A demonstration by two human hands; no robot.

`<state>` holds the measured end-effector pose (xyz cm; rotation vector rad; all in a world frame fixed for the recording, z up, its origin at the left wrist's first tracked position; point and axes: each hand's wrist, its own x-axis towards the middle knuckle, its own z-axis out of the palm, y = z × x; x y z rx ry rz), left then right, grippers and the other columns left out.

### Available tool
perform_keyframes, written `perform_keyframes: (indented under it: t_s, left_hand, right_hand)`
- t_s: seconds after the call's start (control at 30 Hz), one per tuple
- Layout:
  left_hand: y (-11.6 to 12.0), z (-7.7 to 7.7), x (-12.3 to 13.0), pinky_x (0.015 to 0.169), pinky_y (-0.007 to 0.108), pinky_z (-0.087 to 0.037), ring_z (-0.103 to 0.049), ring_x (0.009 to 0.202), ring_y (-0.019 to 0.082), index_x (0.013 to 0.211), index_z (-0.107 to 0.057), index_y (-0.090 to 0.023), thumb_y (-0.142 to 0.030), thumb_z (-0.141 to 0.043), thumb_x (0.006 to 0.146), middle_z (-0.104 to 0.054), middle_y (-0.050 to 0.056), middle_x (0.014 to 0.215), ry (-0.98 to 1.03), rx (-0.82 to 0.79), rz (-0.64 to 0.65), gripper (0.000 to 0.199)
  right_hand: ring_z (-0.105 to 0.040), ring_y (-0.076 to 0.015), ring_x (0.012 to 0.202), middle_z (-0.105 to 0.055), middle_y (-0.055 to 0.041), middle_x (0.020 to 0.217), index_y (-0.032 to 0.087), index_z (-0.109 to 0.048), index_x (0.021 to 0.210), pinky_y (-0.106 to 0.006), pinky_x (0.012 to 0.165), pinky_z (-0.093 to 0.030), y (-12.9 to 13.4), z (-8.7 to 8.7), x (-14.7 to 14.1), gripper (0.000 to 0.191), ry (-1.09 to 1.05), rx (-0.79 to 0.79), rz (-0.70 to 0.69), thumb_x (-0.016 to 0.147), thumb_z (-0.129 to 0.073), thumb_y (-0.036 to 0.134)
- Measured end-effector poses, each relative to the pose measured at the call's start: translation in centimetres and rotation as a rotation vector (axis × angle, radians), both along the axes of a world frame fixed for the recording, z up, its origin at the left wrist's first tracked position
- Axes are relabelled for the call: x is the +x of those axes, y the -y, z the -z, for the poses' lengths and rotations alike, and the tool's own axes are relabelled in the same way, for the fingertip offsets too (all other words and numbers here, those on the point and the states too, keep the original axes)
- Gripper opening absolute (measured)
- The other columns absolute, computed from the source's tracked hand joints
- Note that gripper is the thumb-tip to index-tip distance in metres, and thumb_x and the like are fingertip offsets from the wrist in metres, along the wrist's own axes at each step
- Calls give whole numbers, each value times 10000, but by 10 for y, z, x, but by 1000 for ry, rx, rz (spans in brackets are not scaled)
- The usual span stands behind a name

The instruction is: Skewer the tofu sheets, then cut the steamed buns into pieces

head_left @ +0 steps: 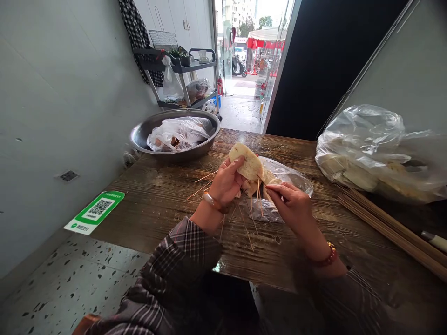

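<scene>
A flat, pale oval slice of food (252, 164) is pinched between the thumb and fingers of my left hand (224, 182), tilted up over the table. My right hand (291, 200) has its fingers closed on a thin wooden skewer (261, 179), whose far end meets the slice's lower right edge. A dark mark shows near the slice's upper left end. Beneath my hands are more pale pieces (270, 177) with skewers in them, lying on a clear plastic bag (295, 176). Their sticks (246, 228) fan out over the wood towards me and to the left.
On the wooden table (157, 186), a large metal basin (195, 151) holds a bagged item at the back left. A big clear bag of pale slices (363, 153) and a bundle of long skewers (387, 223) lie right. A QR card (99, 211) is at the left edge.
</scene>
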<state>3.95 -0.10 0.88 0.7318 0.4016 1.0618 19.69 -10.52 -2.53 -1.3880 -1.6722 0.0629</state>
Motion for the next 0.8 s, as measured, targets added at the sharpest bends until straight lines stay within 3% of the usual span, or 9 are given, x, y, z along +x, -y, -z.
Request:
perform_keyframes:
  t_s: [0.07, 0.23, 0.4, 0.57, 0.67, 0.8]
  left_hand:
    - [-1, -2, -2, 895, 346, -576, -717, 965, 204, 1093, -615, -143, -215, -679, 857, -746, 108, 1043, 25, 5, -4, 255]
    - [7, 0, 1, 815, 390, -605, -734, 941, 253, 1110, -603, -170, -191, -758, 783, -715, 102, 1166, -22, 76, 126, 362]
    - [10, 2, 3, 830, 399, -590, -735, 908, 235, 1158, -574, -179, -131, -777, 737, -716, 98, 1149, -44, 84, 74, 470]
    - [6, 0, 2, 830, 319, -570, -712, 931, 186, 1228, -555, -205, -140, -769, 740, -711, 65, 1100, -18, 99, 58, 537]
    - [4, -4, 0, 888, 293, -542, -694, 925, 140, 1257, -548, -205, -200, -762, 772, -693, 58, 1094, -64, 101, -12, 530]
    - [1, -11, -5, 936, 300, -519, -680, 989, 147, 1262, -554, -245, -266, -744, 802, -660, 57, 1160, -163, 174, -245, 498]
  right_hand:
    - [-695, -182, 783, -753, -40, 888, 222, -755, 967, -323, 711, -536, 1, 0, -1, 171, -28, -9, -12, 938, -604, 298]
    - [-710, -190, 821, -773, -52, 929, 218, -760, 990, -333, 756, -557, 1, 0, -5, 179, -124, -18, -11, 921, -604, 271]
    - [-726, -202, 826, -786, -66, 956, 224, -776, 1019, -335, 752, -565, 0, 2, -7, 214, -128, -48, -26, 894, -606, 260]
    - [-699, -177, 701, -783, -61, 864, 206, -791, 956, -314, 676, -551, 3, -2, -6, 212, -197, -94, 31, 877, -612, 287]
    - [-677, -166, 654, -772, -52, 813, 200, -793, 949, -308, 638, -533, 4, -7, -1, 222, -266, -95, 103, 865, -619, 308]
    - [-639, -155, 581, -736, -31, 698, 191, -797, 931, -300, 585, -503, 4, -14, 8, 223, -333, -105, 200, 841, -635, 315]
